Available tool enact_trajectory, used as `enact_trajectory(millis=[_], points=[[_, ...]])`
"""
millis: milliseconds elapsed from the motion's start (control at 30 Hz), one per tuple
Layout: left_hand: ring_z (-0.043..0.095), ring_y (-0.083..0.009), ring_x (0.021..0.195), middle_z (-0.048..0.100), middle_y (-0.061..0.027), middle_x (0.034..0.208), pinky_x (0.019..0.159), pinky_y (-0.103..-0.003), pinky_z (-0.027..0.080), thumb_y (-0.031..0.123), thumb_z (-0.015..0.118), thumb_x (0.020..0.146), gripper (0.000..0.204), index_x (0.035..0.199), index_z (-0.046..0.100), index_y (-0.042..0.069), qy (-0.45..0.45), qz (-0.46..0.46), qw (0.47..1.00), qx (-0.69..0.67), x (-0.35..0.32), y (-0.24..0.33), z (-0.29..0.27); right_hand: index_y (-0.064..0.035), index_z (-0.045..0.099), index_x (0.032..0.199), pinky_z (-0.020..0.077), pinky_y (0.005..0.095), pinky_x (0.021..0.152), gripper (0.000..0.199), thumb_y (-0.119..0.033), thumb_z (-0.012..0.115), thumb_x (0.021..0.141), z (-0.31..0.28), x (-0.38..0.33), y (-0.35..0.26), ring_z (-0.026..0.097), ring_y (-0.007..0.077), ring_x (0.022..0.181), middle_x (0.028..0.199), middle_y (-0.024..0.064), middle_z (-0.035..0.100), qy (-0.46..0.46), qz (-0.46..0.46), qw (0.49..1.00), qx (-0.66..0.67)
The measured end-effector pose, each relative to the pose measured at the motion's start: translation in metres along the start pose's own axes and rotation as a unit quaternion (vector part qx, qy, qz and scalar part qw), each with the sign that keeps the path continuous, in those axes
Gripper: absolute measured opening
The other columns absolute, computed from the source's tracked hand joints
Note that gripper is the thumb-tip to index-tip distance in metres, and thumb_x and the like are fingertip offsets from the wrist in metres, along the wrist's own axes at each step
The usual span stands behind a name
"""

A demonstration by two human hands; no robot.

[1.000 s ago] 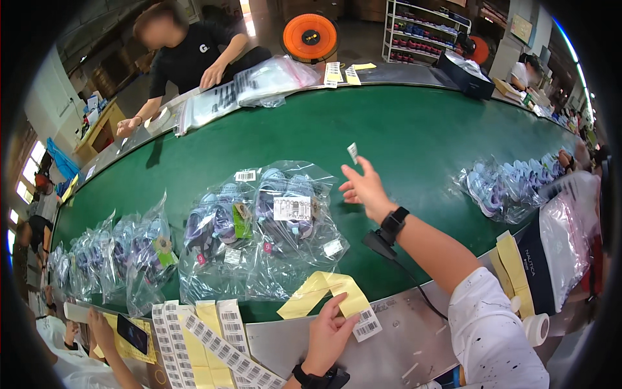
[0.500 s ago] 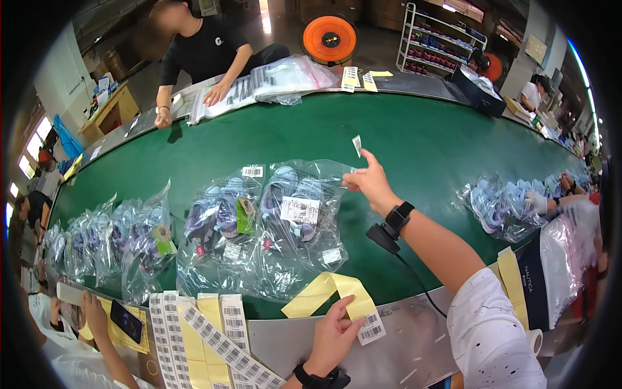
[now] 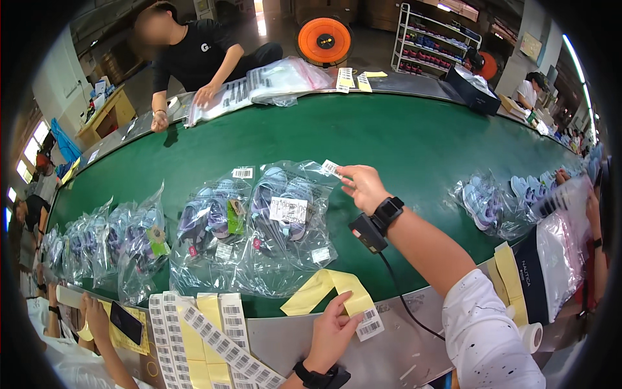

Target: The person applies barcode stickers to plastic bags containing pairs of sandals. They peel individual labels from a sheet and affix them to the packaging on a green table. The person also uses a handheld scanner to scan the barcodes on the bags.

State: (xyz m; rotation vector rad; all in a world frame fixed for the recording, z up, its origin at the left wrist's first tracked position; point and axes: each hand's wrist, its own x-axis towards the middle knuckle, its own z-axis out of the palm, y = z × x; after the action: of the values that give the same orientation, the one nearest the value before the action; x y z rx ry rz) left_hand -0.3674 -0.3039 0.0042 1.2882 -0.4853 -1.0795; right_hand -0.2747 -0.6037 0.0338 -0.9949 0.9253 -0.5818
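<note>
The left hand pinches a yellow label strip over the metal edge. Beyond, on the green belt, lie shoes in clear bags; the right hand pinches a white sticker at one bag's upper corner, perhaps touching it.

Even, fairly bright light covers the long green-topped table; the room past its far edge is dimmer. Bright window panes glow beyond its left end, and a white strip light beyond its right. Clear, crinkled plastic bags glint along the near edge. A small dark shadow falls by the far edge. Fisheye distortion bows that edge, with blackened corners around the view.
</note>
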Motion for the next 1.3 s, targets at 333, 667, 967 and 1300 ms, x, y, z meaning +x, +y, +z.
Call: enact_trajectory(millis=[333,667,967,1300], points=[[0.066,-0.016,0.097,0.055,-0.0205,0.127,0.079,-0.022,0.051,-0.004,0.062,0.088,0.053,0.136,0.038,-0.005,0.005,-0.003,1.0,0.002,0.0,-0.001,0.001,-0.0025,0.06,0.089,0.0507,0.033,0.072,0.009,-0.007,0.066,0.084,0.023,0.005,0.023,0.061,0.0193,0.079,0.09,0.0092,0.064,-0.015,0.039,0.998,0.045],[0.066,-0.0188,0.1,0.055,-0.0205,0.127,0.08,-0.023,0.052,-0.005,0.062,0.088,0.052,0.135,0.039,-0.005,0.007,0.004,1.0,0.004,0.0,0.002,0.004,0.004,0.055,0.105,0.057,0.0323,0.059,0.025,0.002,0.064,0.082,0.04,0.004,0.045,0.065,0.0204,0.064,0.086,0.0143,0.066,-0.009,-0.012,0.998,0.06],[0.066,-0.0143,0.093,0.06,-0.0176,0.119,0.076,-0.022,0.051,-0.005,0.063,0.087,0.053,0.135,0.041,-0.004,0.032,0.028,0.999,-0.001,0.0,0.009,0.008,0.0025,0.034,0.136,0.0541,0.0304,0.069,0.054,0.001,0.057,0.088,-0.041,0.008,0.02,0.065,0.0197,0.079,0.095,0.0169,0.068,-0.072,-0.065,0.995,0.04],[0.064,-0.0142,0.097,0.065,-0.0136,0.108,0.084,-0.025,0.051,-0.009,0.058,0.088,0.039,0.126,0.05,-0.005,-0.005,0.023,0.998,-0.051,0.005,-0.005,0.013,-0.0031,0.067,0.111,0.0482,0.0372,0.089,0.037,-0.029,0.064,0.085,-0.413,0.006,-0.072,0.064,0.0303,0.1,0.112,0.0173,0.066,0.277,-0.279,0.659,-0.641]])
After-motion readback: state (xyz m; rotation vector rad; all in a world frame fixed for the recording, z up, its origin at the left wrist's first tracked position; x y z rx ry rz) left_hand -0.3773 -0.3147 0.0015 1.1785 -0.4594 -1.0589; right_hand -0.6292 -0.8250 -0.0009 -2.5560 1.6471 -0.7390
